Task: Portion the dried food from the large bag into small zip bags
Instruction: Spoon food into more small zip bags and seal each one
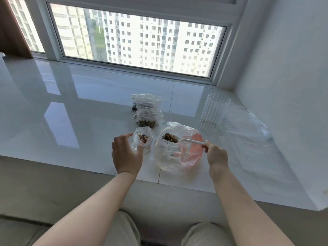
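At centre frame, the right hand pinches a white spoon heaped with dried food above the large bag. The left hand, its grip curled, holds open a small zip bag just left. Two filled bags lie behind on the tabletop.

This is a room in a high-rise flat: a wide white-framed window looks out on tall white apartment blocks, above a deep glossy white tiled sill used as a worktop, with a brown curtain far left.
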